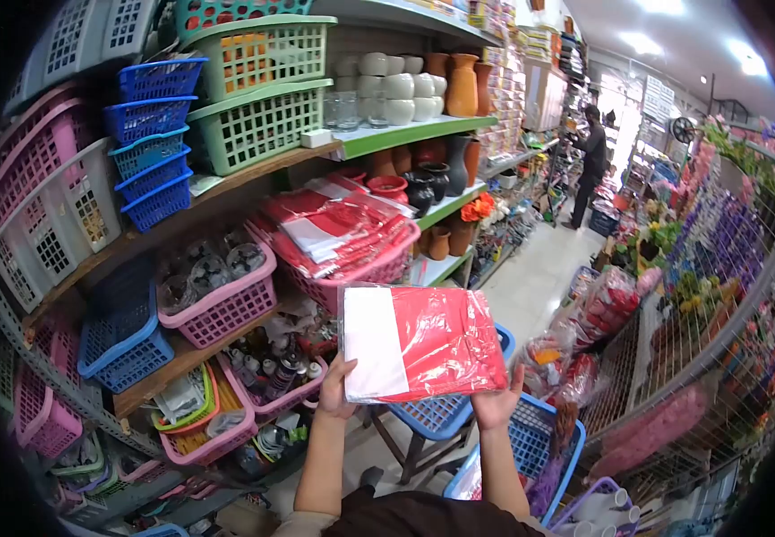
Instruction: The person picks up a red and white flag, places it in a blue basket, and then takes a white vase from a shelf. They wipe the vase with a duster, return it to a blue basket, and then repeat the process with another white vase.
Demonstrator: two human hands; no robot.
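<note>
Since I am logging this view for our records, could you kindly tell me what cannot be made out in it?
All in the head view:
- Flat red-and-white plastic-wrapped packet: its underside faces away.
- Left hand and right hand: most fingers hidden behind the packet.
- Pink lattice plastic basket: bottom covered by heaped packets.
- Distant dark-clothed person: handiwork too small.

Beyond the packet [428, 345], a strip of pale floor [538, 268] leaves room to pass. To the packet's right, bags [604, 300] and a wire rack [658, 376] obstruct. Behind its upper left corner, a heaped pink basket [380, 261] bars the way. Below the packet, a blue basket [432, 417] and a crate [535, 419] block a straight downward reach.
</note>
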